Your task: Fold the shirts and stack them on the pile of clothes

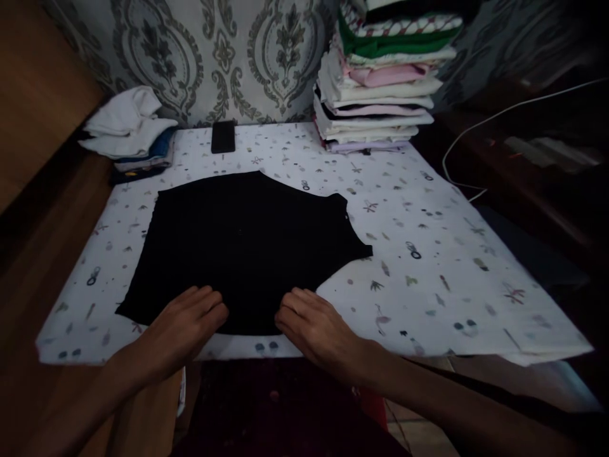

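Note:
A black sleeveless garment (238, 247) lies spread flat on the patterned white cloth, its narrow strap end pointing right. At its near edge, left of the middle, my left hand (193, 317) has its fingers curled together on the fabric. My right hand (311, 320) is closed on the same near edge, farther right, close to where the side slopes in. A gap of black fabric separates the two hands. The fingertips of both are tucked under and partly hidden.
The white cloth (428, 285) covers the table. A tall stack of folded clothes (375, 95) stands at the back right, a smaller pile (137, 133) at the back left. A dark phone (223, 137) lies near the wall. A white cable (469, 130) hangs at the right.

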Demonstrator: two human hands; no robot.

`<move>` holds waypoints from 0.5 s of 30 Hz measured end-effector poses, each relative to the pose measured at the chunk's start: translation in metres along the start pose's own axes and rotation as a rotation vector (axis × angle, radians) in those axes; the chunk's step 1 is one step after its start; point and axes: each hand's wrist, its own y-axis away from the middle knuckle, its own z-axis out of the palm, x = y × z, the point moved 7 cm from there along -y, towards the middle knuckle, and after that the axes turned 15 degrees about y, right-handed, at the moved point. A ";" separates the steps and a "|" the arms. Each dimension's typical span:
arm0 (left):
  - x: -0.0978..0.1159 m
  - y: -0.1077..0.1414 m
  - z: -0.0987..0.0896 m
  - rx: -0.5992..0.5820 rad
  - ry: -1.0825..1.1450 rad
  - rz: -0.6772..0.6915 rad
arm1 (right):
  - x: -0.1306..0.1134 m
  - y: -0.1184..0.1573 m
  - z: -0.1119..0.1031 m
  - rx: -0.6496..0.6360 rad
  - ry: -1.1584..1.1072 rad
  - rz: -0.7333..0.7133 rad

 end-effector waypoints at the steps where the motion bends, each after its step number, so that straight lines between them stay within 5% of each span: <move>1: 0.001 0.001 0.000 -0.010 -0.012 -0.007 | 0.000 -0.001 -0.001 -0.012 -0.001 0.000; 9: 0.006 0.019 -0.005 -0.193 0.231 -0.156 | -0.002 -0.005 -0.014 -0.208 -0.146 -0.173; 15: -0.022 0.049 -0.031 -0.116 0.150 -0.258 | -0.015 -0.011 -0.011 -0.134 -0.142 -0.197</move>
